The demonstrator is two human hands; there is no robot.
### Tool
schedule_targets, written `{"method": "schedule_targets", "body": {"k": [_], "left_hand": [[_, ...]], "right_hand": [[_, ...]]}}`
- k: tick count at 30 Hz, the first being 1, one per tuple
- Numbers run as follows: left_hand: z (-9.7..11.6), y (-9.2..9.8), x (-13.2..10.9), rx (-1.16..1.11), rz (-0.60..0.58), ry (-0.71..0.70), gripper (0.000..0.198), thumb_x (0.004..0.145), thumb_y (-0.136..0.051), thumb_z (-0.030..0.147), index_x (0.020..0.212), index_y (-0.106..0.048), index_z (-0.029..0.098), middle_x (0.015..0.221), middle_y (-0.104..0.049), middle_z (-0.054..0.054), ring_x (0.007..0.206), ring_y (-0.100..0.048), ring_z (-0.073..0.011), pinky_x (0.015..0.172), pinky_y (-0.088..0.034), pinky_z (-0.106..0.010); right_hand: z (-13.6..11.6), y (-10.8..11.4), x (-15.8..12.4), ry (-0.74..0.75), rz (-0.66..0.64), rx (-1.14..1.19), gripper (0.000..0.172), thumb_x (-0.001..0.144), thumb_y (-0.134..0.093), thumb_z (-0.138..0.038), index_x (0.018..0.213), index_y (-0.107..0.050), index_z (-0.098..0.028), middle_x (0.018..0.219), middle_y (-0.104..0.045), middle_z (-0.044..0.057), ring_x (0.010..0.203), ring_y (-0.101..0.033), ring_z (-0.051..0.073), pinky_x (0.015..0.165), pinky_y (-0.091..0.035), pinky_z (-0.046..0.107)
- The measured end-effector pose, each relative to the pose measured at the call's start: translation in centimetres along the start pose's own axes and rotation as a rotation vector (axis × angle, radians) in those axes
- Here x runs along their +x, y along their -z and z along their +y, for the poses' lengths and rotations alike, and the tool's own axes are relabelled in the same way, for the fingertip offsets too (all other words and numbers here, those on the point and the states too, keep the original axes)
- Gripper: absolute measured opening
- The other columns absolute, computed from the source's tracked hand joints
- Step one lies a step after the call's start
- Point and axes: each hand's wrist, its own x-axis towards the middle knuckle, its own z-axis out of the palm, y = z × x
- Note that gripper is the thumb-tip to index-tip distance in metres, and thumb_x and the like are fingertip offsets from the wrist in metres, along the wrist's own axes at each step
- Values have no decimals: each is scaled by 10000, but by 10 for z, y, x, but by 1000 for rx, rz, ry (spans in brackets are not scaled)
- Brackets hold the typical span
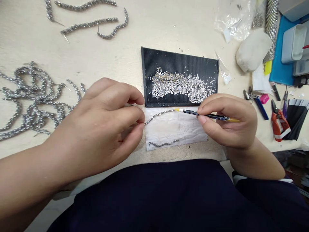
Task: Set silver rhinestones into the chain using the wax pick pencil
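Note:
My left hand [113,119] is closed, its fingertips pinched on the left end of a thin rhinestone-covered strand [159,114]. My right hand [227,119] grips a patterned pencil-like picker [210,116] with a yellow tip, which touches or nearly touches the strand's right end. Beneath lies a white sheet [193,129], with a second, shorter strand [164,143] along its near edge. Just beyond the sheet, a black ridged tray [178,59] holds many loose silvery rhinestones [178,85]. My left fingers hide the strand's far left end.
A heap of sparkling strands [36,100] lies at left, with several more strands [89,24] at the back. On the right are a whitish lump [253,51], plastic bags [231,19], red-handled cutters [279,124], a blue tray [277,67] and a white container [288,45].

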Motion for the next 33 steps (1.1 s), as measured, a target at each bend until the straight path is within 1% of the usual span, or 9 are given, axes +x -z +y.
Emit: {"method": "schedule_targets", "body": {"k": [4,9,13,18,21,25,28,31,33], "left_hand": [[-2,-2,0,-4,-1,14,203,1068,-569,273,922,-700,219,1186,-674,-85,1083,-605,-266,973,-542,-445],[1,-4,-1,-6,6,74,282,1074,-496,341,900,-695,244,1179,-672,-83,1112,-639,-302,985,-557,-490],[2,-4,0,-2,29,51,294,1086,-513,302,898,-715,201,1179,-671,-110,1096,-627,-299,976,-548,-497],[1,-4,0,1,13,11,284,1094,-544,283,897,-717,174,1168,-667,-111,1085,-606,-280,964,-534,-471],[0,-2,-2,-1,10,23,260,1083,-541,264,899,-708,186,1165,-663,-95,1095,-608,-271,980,-523,-450],[1,1,-1,-4,-10,35,244,1084,-536,257,901,-691,209,1172,-657,-78,1096,-606,-261,984,-522,-433],[2,1,-1,6,-6,30,254,1096,-529,262,898,-680,212,1169,-652,-76,1098,-592,-258,983,-528,-432],[2,-1,-1,24,-2,34,246,1097,-532,277,909,-678,213,1188,-652,-75,1097,-591,-259,977,-542,-444],[2,-2,-2,26,10,33,243,1087,-529,290,907,-678,220,1198,-656,-73,1099,-605,-266,974,-548,-451]], "right_hand": [[2,1,-2,11,30,-8,204,872,-749,-60,902,-781,-259,791,-775,-5,690,-727,169,596,-590,313],[7,-2,-6,-27,206,-49,185,881,-766,-102,929,-780,-279,814,-782,-8,718,-730,187,626,-578,343],[9,-4,-6,-85,219,-63,193,897,-750,-94,928,-772,-284,846,-800,8,762,-746,206,695,-599,376],[11,-5,-6,-76,224,-73,198,880,-763,-100,953,-784,-282,859,-808,-8,771,-755,202,701,-608,376],[10,-5,-7,-94,212,-71,199,909,-763,-105,959,-783,-297,869,-808,-2,789,-762,217,716,-617,392],[7,-4,-6,-53,189,-16,205,909,-771,-97,978,-789,-289,858,-796,3,765,-749,203,670,-607,366],[4,-3,-5,-9,110,34,209,885,-793,-84,990,-799,-265,844,-797,-2,748,-752,176,652,-607,325],[1,-3,-3,-14,22,47,193,894,-769,-67,946,-798,-251,826,-792,4,735,-755,169,643,-612,308],[0,-3,-3,-25,1,46,186,897,-762,-63,926,-795,-244,832,-795,10,731,-753,166,640,-614,301]]}}
